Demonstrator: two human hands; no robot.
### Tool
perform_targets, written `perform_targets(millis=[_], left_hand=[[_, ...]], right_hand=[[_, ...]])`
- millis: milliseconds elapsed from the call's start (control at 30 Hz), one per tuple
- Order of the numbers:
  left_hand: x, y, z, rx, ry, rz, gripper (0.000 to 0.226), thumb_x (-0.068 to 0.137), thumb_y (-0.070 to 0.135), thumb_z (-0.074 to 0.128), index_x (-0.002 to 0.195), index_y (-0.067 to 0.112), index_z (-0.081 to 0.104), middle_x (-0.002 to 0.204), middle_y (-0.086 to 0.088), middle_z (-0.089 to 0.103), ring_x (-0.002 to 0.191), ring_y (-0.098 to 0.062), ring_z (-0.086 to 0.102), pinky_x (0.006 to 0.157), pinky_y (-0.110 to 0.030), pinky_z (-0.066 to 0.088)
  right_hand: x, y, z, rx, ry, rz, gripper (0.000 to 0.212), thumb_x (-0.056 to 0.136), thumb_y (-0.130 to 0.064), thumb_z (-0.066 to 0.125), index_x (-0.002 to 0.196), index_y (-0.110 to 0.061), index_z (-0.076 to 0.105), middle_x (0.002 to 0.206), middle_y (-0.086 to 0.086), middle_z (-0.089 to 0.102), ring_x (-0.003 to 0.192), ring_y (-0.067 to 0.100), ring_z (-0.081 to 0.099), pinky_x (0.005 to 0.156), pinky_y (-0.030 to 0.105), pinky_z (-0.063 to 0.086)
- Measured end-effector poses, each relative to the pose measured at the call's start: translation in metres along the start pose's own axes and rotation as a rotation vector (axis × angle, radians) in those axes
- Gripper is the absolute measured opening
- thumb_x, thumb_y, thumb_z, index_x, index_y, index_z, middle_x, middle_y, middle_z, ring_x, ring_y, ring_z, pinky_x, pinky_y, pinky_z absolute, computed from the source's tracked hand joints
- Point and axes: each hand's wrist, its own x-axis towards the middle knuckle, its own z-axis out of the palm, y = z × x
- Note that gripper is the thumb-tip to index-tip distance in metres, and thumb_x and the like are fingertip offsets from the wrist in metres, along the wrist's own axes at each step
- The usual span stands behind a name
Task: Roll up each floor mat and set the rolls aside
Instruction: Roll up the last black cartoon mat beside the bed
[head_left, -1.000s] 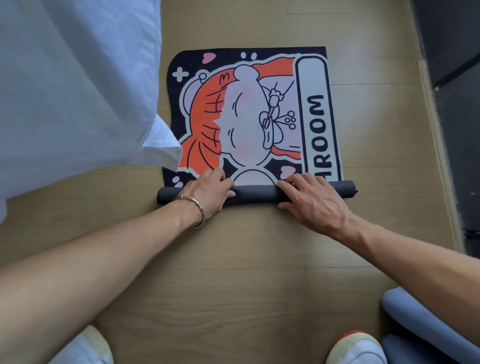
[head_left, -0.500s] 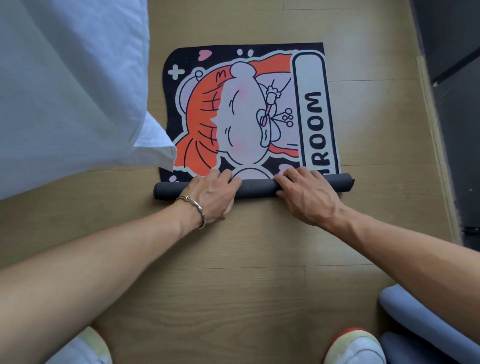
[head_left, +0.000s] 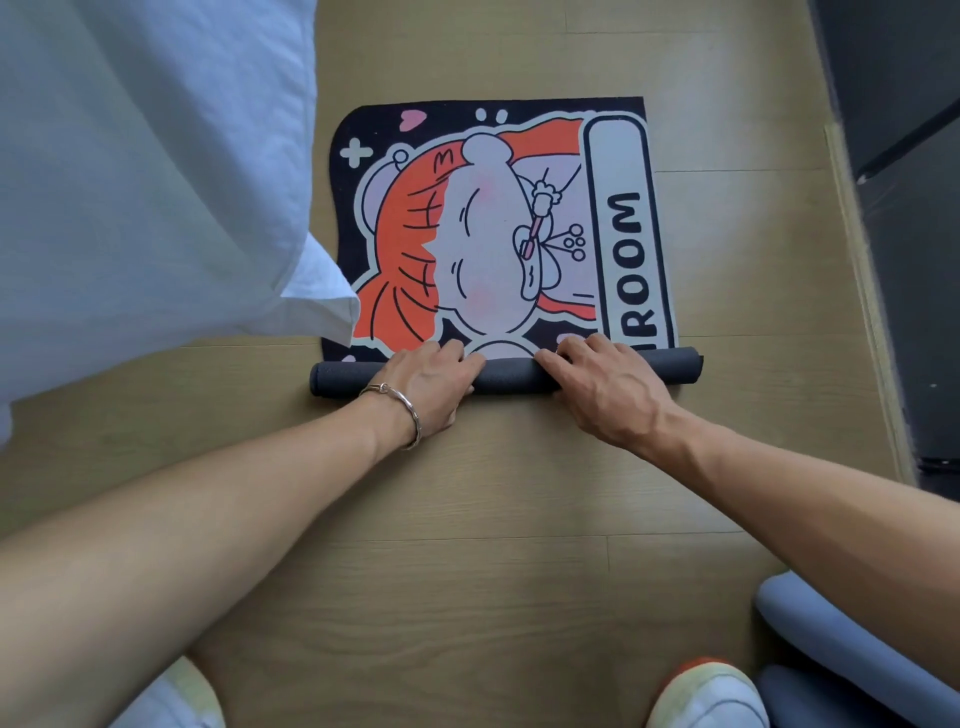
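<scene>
Floor mat (head_left: 498, 234) is spread on the wooden floor (head_left: 519, 571), with its near edge wound into a dark roll (head_left: 509, 376). The roll is pressed by the left hand (head_left: 431, 384) and right hand (head_left: 608, 395), each grip wide, with fingers laid flat across it.

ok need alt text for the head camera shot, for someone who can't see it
Seen from above, a person's left hand and right hand press on the dark rolled end of a cartoon floor mat, the rest lying flat on the wooden floor.
</scene>
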Motion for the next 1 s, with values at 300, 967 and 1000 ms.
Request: perform_targets(millis=[300,967,1000], left_hand=[[0.006,-0.001,-0.014,-0.150,-0.205,-0.054,0.031,0.098,0.027,0.042,0.127,0.020,0.048,0.115,-0.006,0.058,0.104,-0.025,0.056,0.084,-0.036,0.046],[-0.027,0.015,0.011,-0.168,-0.138,0.032,0.034,0.100,0.032,0.038,0.132,0.026,0.045,0.120,-0.001,0.052,0.109,-0.022,0.053,0.079,-0.035,0.045],[-0.030,0.015,0.013,-0.177,-0.097,0.022,0.034,0.100,0.033,0.038,0.132,0.024,0.045,0.121,-0.001,0.052,0.108,-0.021,0.053,0.079,-0.036,0.046]], right_hand=[[-0.001,-0.002,-0.021,0.172,-0.151,-0.021,0.032,0.096,-0.027,0.047,0.126,-0.017,0.045,0.114,0.007,0.054,0.100,0.026,0.054,0.083,0.036,0.046],[-0.041,-0.060,-0.007,0.122,-0.120,-0.061,0.039,0.091,-0.012,0.049,0.127,-0.012,0.034,0.118,0.010,0.042,0.099,0.028,0.047,0.073,0.038,0.047],[-0.037,-0.059,-0.007,0.138,-0.125,-0.047,0.035,0.091,-0.010,0.047,0.124,-0.012,0.036,0.117,0.009,0.043,0.098,0.028,0.048,0.072,0.037,0.046]])
